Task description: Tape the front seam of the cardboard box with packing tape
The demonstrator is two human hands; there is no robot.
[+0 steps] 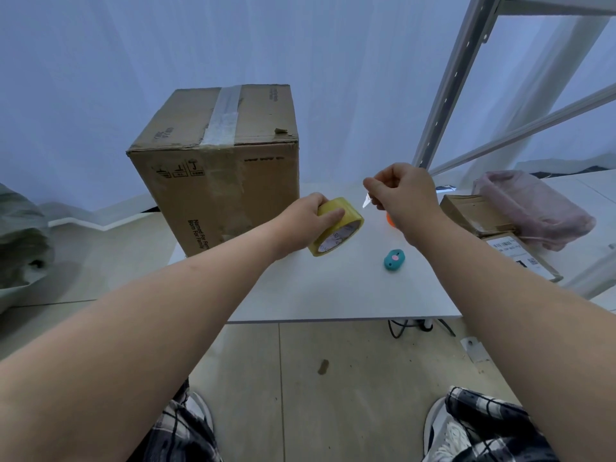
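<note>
A cardboard box (220,161) stands upright at the far left of the white counter (333,288), its near face turned toward the camera. A strip of old grey tape (224,115) runs across its top, and printed handling symbols are seen near the upper left of the near face.

A roll of yellowish packing tape (340,228) is held just right of the box, above the counter, tilted so that its printed core faces near and right. It is gripped by the left hand (306,218), the fingers wrapped over the far side of the roll and the thumb laid across its outer band; the grip is closed on the roll.

The right hand (405,198) is raised to the right of the roll, a little apart from it. Its thumb and forefinger are pinched narrowly on a small pale tab (366,201), which appears to be the loose end of the tape; the tape between tab and roll cannot be made out clearly.

A small teal cutter (394,260) lies on the counter near the right forearm. An orange object (390,220) is mostly hidden behind the right wrist. Flat brown parcels (476,215) and a pink bag (536,205) are stacked at the far right, beneath a grey metal shelf frame (446,95).
</note>
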